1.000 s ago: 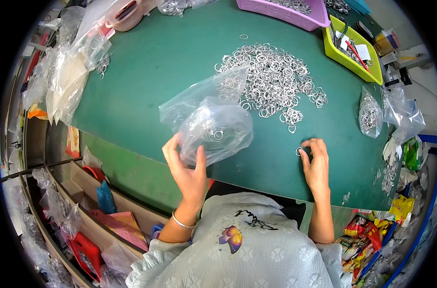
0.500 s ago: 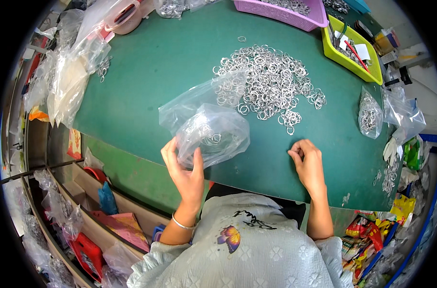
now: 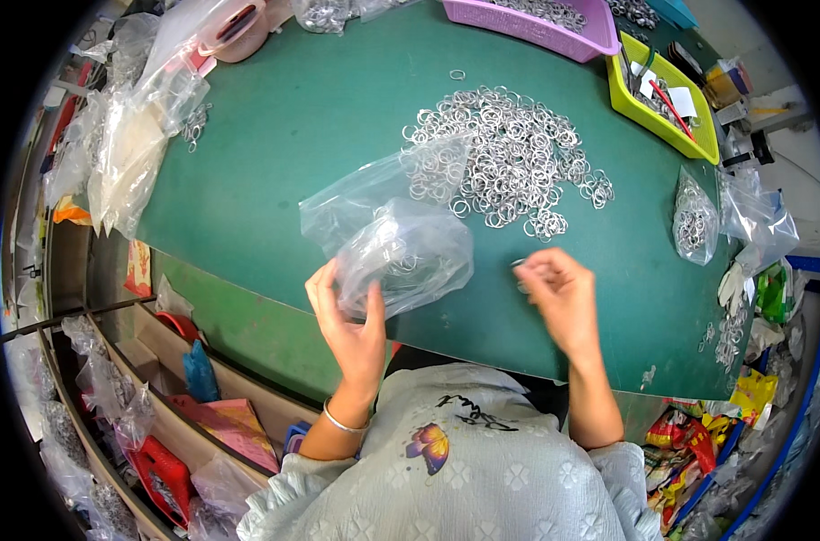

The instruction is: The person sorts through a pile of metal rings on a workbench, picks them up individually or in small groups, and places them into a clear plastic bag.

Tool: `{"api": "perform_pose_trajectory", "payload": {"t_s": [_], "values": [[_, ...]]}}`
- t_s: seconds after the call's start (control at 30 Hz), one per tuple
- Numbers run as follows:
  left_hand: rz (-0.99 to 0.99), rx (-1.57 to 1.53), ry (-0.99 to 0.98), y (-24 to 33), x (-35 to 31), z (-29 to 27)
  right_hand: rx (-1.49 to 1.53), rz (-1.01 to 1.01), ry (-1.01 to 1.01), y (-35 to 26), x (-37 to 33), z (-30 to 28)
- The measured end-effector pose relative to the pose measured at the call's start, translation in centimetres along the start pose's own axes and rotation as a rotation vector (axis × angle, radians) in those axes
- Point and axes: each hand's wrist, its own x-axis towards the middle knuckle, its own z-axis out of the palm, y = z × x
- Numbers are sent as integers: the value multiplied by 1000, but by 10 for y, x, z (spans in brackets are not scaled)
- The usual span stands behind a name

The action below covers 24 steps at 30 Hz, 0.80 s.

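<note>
My left hand (image 3: 348, 316) is closed on the near left edge of a clear plastic bag (image 3: 441, 257), whose mouth gapes above the green table (image 3: 247, 180). A few silver rings (image 3: 401, 263) show inside it, blurred by the film. To its right, my right hand (image 3: 561, 293) pinches a small silver metal ring (image 3: 520, 276) between thumb and fingers, just above the table. Beyond both hands spreads a loose pile of silver rings (image 3: 509, 158). A flat clear plastic bag (image 3: 365, 194) lies behind the held bag and partly covers the pile's left side.
At the back stand a purple basket (image 3: 527, 27) of rings and a yellow-green basket (image 3: 662, 99) with tools. A small filled bag (image 3: 694, 216) lies at the right edge. Plastic bags (image 3: 130, 162) heap at the left, beside a pink tub (image 3: 234, 36).
My right hand has moved left and slightly away from me, nearer the bag, and a ring now shows at its fingertips. Near the pile's front, a ring is gone. My left hand barely moved.
</note>
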Motion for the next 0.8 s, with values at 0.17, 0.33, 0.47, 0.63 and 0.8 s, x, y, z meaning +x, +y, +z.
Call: {"api": "perform_pose_trajectory", "payload": {"t_s": [0.17, 0.33, 0.47, 0.63, 0.8], "values": [[-24, -93, -30, 9, -2, 10, -27, -337, -145, -36, -9, 67], [-11, -37, -24, 4, -4, 6, 44, -235, -306, -31, -8, 27], [-29, -60, -27, 1, -4, 5, -732, -515, 244, 0, 31, -17], [-43, -58, -17, 1, -3, 5, -506, -351, 179, 28, 31, -35], [-44, -49, -15, 0, -4, 5, -131, -60, 170, 36, 21, -59]]}}
